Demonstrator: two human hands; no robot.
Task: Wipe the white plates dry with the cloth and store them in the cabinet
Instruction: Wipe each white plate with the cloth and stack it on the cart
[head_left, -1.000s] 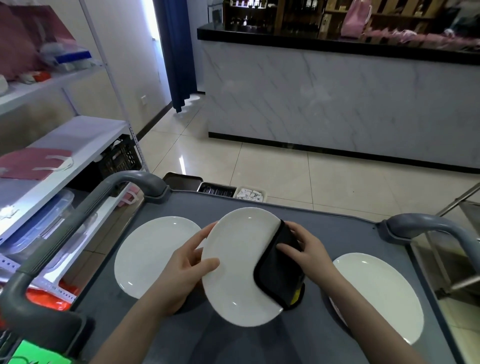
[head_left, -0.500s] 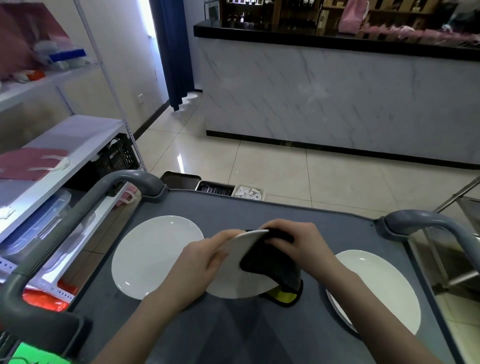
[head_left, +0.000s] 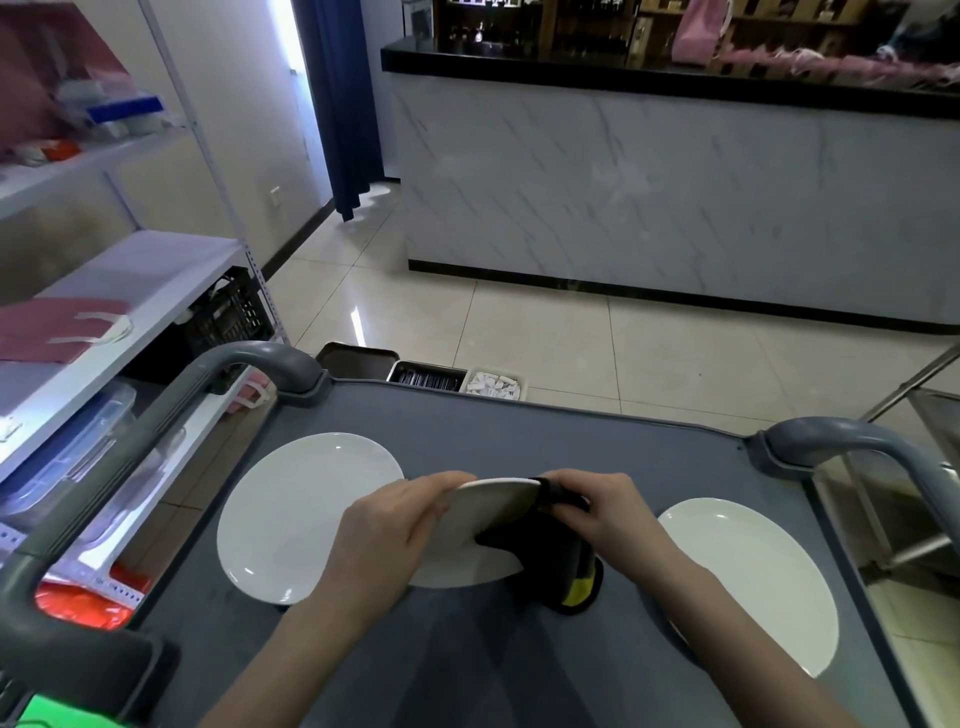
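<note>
a grey cart (head_left: 519, 431) with curved handles sits near. on the left stands a white shelf rack (head_left: 150, 280) (a black crate (head_left: 228, 317) beneath), and far off a marble counter (head_left: 675, 197) beside a dark blue curtain (head_left: 337, 104).

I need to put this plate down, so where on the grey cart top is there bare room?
Free: the far strip of the grey cart top beyond the plates, and the near patch before the held white plate. Crowded: the middle row, that plate and black cloth between the left white plate and right white plate.
</note>
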